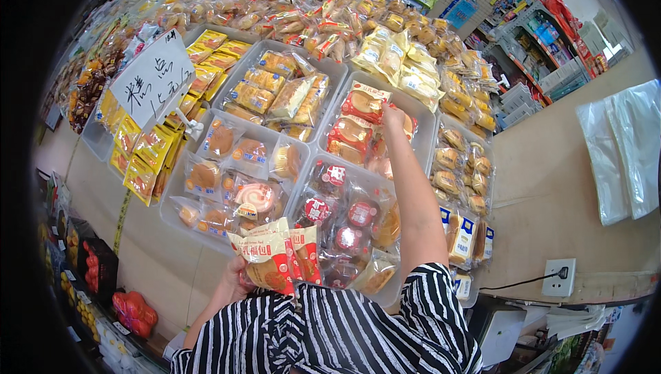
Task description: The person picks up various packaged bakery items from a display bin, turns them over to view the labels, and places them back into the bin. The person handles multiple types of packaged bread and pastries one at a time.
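My left hand [238, 274] holds several red-and-cream packets of filled buns [264, 263] against my striped top, low in the view. My right arm reaches forward over a clear plastic bin [326, 140]. At its far end my right hand [393, 115] touches the edge of a red-and-cream bun packet [364, 101]; its fingertips are partly hidden, so the grip is unclear. More red packets [348, 136] lie in the same bin below it. Nearer me, another bin holds dark cakes with round red labels [347, 224] in clear wrap.
Around these stand bins of wrapped cakes [206, 175], rolls [261, 84] and yellow packets [150, 146], with a handwritten sign [152, 79] at left. Bagged bread [320, 17] is heaped behind. At right are plastic bags [622, 152] and a socket with a plugged-in cord [559, 277].
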Tool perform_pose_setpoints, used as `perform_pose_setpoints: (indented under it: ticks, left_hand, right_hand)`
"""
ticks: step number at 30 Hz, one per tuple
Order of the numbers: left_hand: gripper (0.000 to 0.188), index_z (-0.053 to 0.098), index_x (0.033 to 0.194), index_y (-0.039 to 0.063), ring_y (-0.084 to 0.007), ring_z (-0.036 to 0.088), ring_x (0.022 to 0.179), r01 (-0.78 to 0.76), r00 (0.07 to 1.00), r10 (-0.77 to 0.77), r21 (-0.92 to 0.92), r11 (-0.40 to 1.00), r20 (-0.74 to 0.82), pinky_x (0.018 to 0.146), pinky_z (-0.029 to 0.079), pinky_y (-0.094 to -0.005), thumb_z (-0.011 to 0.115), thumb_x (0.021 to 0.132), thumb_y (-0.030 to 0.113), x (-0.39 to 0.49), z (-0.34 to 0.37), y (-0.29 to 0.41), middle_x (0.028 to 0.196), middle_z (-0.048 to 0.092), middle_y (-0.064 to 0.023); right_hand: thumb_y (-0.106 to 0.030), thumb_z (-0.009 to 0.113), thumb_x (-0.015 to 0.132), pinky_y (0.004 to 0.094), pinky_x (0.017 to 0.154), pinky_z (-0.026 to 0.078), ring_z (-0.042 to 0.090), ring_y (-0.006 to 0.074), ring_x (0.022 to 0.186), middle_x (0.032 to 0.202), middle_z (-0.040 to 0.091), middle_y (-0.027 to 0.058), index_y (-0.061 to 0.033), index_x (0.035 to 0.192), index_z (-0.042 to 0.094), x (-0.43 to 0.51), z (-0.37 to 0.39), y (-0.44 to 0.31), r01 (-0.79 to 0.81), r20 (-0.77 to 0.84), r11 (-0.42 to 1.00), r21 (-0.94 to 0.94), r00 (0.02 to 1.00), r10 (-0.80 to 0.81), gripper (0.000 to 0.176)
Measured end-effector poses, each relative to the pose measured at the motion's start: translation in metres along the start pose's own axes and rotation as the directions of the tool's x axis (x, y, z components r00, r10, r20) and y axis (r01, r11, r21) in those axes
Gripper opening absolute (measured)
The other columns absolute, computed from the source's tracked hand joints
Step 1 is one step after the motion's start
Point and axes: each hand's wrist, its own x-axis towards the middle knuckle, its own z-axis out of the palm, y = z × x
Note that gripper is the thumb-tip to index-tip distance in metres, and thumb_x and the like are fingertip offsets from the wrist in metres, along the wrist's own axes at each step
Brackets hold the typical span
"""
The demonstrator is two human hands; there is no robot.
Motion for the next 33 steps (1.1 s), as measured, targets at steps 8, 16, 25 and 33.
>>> perform_pose_setpoints:
  ticks: [8,16,25,33]
  left_hand:
    - [0.086,0.040,0.133,0.001,-0.0267,0.059,0.108,-0.040,0.999,0.040,0.004,0.999,-0.003,0.092,0.050,-0.0429,0.080,0.065,0.036,0.002,0.004,-0.003,0.123,0.057,-0.0147]
    - [0.082,0.042,0.131,0.002,-0.0229,0.062,0.104,-0.073,0.996,0.074,0.015,0.997,-0.055,0.088,0.054,-0.0366,0.079,0.066,0.035,0.002,0.005,-0.002,0.119,0.060,-0.0132]
    - [0.076,0.044,0.128,0.000,-0.0197,0.063,0.089,0.057,0.998,-0.057,0.011,0.998,-0.040,0.069,0.054,-0.0305,0.080,0.067,0.028,0.023,0.020,0.009,0.112,0.061,-0.0140]
    - [0.078,0.041,0.132,0.001,-0.0276,0.054,0.116,0.075,0.993,-0.082,0.083,0.994,0.082,0.099,0.045,-0.0436,0.078,0.070,0.029,0.029,0.019,0.019,0.128,0.054,-0.0147]
  right_hand:
    - [-0.020,0.069,0.083,0.0394,0.057,0.051,0.059,0.0208,0.077,0.093,0.061,0.0075,-0.0040,0.097,0.060,-0.010,0.007,-0.023,-0.061,0.142,0.931,0.359,0.990,0.010,0.023]
    - [-0.016,0.059,0.090,0.0365,0.062,0.054,0.062,0.0211,0.077,0.095,0.063,0.0081,-0.0040,0.100,0.059,-0.080,-0.026,-0.049,-0.118,0.192,0.876,0.468,0.981,0.030,0.016]
    - [-0.013,0.056,0.092,0.0341,0.067,0.057,0.064,0.0178,0.084,0.096,0.064,0.0068,-0.0017,0.104,0.058,-0.229,-0.092,-0.081,-0.067,0.301,0.760,0.646,0.938,-0.173,0.016]
    - [-0.016,0.056,0.092,0.0308,0.066,0.056,0.063,0.0141,0.085,0.096,0.065,0.0056,-0.0030,0.108,0.058,-0.298,-0.109,-0.069,-0.041,0.310,0.776,0.629,0.929,-0.202,0.020]
